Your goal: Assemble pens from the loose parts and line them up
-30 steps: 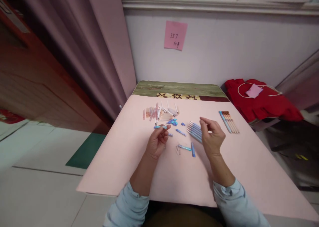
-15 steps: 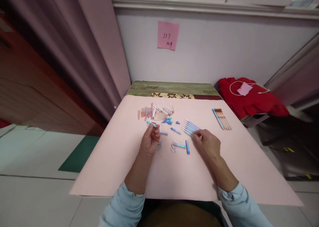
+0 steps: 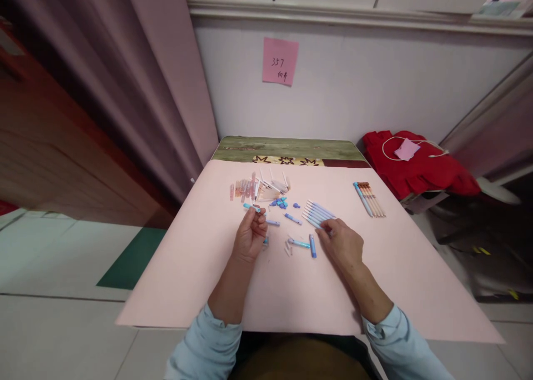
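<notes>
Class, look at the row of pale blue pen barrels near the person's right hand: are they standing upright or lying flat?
Lying flat. The pale blue pen barrels rest side by side on the pink table cover, right hand touching their near ends.

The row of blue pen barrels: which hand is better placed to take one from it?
Probably the right hand: its fingers already touch the near end of the row of blue pen barrels. The left hand is farther away, holding a small blue part.

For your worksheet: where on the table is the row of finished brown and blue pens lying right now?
The finished pens lie on the pink table cover, far right, beyond the right hand and near the red cloth.
</notes>
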The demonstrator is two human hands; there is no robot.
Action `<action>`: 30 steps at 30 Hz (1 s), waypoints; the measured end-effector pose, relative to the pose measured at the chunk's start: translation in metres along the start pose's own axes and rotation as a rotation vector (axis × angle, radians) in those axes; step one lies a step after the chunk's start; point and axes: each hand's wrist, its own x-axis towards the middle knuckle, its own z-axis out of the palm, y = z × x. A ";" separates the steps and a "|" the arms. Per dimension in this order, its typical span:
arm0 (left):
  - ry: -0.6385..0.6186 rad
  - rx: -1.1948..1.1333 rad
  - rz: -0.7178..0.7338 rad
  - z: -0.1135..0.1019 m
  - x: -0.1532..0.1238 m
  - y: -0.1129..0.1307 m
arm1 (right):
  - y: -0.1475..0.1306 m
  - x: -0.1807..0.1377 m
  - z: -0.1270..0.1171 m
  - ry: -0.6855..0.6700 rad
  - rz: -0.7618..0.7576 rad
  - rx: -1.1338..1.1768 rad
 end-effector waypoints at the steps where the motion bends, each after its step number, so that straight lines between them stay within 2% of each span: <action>1: 0.001 0.000 0.000 0.000 0.000 0.000 | 0.000 0.000 0.000 -0.009 0.002 -0.004; 15: 0.004 0.021 0.001 0.000 0.000 -0.001 | -0.001 0.000 0.000 -0.010 0.003 -0.016; 26: -0.019 0.030 0.009 -0.002 0.000 0.000 | 0.004 0.000 0.006 0.230 -0.143 0.055; 30: -0.006 0.045 0.007 -0.003 0.001 -0.001 | 0.007 0.000 0.010 0.271 -0.179 0.080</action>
